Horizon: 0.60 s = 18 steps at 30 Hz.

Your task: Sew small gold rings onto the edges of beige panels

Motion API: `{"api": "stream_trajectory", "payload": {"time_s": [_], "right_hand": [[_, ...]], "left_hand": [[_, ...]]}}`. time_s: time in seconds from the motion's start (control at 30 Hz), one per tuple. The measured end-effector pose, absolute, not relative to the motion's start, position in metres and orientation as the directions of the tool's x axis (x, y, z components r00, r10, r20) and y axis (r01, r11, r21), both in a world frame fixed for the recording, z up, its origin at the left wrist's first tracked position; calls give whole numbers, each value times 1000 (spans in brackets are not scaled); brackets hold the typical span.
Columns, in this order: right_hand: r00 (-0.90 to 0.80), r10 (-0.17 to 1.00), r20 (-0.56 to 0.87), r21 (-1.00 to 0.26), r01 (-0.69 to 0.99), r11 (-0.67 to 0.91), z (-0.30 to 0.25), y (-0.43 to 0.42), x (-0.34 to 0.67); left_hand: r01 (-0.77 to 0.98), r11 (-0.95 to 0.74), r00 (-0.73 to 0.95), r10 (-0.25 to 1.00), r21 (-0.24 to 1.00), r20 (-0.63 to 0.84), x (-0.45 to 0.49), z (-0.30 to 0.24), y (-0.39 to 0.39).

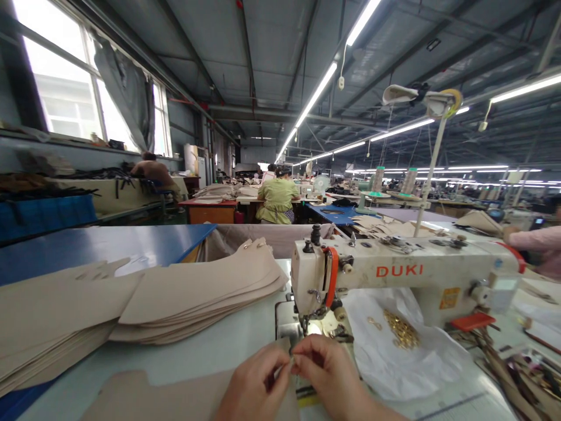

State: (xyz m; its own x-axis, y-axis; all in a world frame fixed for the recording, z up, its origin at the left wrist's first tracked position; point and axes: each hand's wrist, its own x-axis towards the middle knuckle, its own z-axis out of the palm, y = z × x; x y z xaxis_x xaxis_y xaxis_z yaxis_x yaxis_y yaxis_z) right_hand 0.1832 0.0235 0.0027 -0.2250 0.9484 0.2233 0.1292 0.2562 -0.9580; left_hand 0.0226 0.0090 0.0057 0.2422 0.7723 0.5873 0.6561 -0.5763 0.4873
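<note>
Head view:
- L hand (258,380) & R hand (328,374) — fingers (312,343) pinched, tips meeting; can't tell what's between
- beige panel (188,394) under L hand, on counter (210,345)
- sewing mach. (394,266) just ahead

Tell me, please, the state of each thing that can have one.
Left hand: thumb and finger pinched
Right hand: pinched, held item unclear
Tan panel: lying, partly hidden
Stacked panels: piled, edges uneven
Sewing machine: light glowing; running or not unclear
White sheet: spread, crumpled
Gold pieces: heaped loosely
Ceiling lights: lit
Curtain: bunched
</note>
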Motion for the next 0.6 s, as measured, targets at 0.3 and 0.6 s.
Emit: {"api": "stream_trajectory", "payload": {"time_s": [0.3,0.6], "right_hand": [[-197,974,114,-993,-15,114,3,26,181],[-207,974,89,-996,-24,86,10,24,181]], "left_hand": [[666,-616,254,717,420,649,23,8,9],[663,-638,274,695,393,665,21,3,11]]}}
